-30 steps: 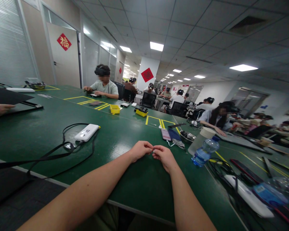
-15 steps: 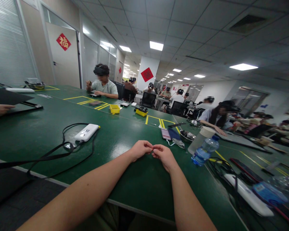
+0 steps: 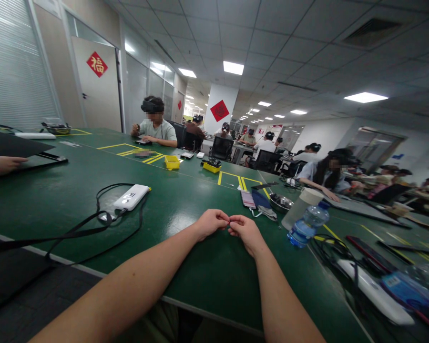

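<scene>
Both my forearms reach out over a green table [image 3: 200, 271]. My left hand [image 3: 210, 223] and my right hand [image 3: 246, 232] rest on it side by side, fingertips pinched together and meeting at a tiny thing between them that is too small to name. Each hand is closed in a loose fist. A white power bank [image 3: 131, 197] with a black cable [image 3: 93, 224] lies to the left of my hands. A plastic water bottle [image 3: 307, 225] lies tilted to the right, beside a translucent cup [image 3: 300, 207].
Yellow trays [image 3: 171, 162] sit farther back between yellow tape marks. A metal bowl [image 3: 280, 203] and a dark pouch [image 3: 259, 200] lie near the cup. White devices and cables [image 3: 372, 290] crowd the right edge. Another person's hand [image 3: 2, 165] rests at far left; several people sit behind.
The view has shifted slightly. My two hands stay together on the table, and the small glinting thing seen between the fingertips earlier is now hidden by them.
</scene>
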Available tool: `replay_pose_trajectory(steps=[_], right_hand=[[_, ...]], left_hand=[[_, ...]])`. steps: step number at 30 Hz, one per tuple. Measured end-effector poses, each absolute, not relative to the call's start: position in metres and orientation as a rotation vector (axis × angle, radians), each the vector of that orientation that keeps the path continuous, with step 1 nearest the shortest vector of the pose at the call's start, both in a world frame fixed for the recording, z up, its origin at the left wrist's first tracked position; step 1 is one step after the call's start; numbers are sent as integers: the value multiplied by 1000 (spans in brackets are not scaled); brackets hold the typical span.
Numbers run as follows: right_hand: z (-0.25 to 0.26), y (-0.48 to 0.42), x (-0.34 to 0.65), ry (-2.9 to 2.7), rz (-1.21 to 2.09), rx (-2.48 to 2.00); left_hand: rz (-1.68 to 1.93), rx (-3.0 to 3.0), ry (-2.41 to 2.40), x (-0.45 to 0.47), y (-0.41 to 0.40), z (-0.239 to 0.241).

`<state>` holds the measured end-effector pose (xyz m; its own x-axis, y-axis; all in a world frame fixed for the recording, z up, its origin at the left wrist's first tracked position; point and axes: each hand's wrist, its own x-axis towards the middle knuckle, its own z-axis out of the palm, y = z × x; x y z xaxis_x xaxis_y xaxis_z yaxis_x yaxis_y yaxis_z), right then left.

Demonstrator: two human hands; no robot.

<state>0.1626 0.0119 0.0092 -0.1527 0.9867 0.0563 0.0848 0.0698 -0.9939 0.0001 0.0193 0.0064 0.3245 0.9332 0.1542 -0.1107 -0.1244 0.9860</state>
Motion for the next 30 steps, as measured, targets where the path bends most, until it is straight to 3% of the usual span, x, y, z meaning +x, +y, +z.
replay_pose_trajectory(steps=[30], right_hand=[[13,11,159,-1248,1348,-1108]], left_hand=[[1183,1307,796,0,19,9]])
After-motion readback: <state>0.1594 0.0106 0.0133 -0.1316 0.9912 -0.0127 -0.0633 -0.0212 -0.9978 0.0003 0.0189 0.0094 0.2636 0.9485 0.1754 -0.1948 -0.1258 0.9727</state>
